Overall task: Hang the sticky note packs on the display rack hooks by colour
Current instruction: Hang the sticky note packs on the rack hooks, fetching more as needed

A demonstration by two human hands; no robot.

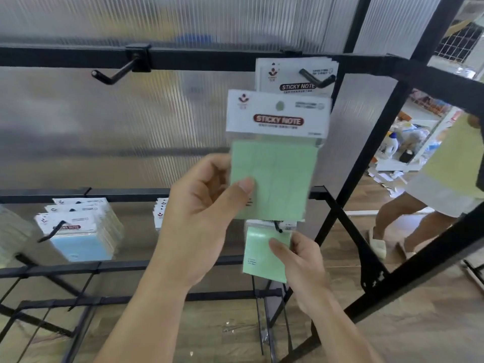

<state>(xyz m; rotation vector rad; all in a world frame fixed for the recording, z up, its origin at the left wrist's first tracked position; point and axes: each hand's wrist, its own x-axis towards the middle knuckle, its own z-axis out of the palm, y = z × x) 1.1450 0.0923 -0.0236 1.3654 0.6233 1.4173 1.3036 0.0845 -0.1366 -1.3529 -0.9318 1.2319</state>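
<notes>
My left hand (207, 213) pinches a green sticky note pack (277, 169) by its lower left edge, holding it upright in front of the rack. Just above and behind it, several packs (285, 74) hang on the upper right hook (314, 79). Lower down, my right hand (301, 260) grips a second green pack (262, 258) that hangs on a lower hook (278, 227). An upper left hook (112, 74) carries nothing. Blue packs (81, 239) hang on a lower left hook (51, 233).
The black rack frame (366, 163) has a ribbed translucent panel behind it. More white-headed packs (159, 213) hang at the lower middle, partly hidden by my left hand. A person (432, 195) stands at the right on the wooden floor, near cluttered goods.
</notes>
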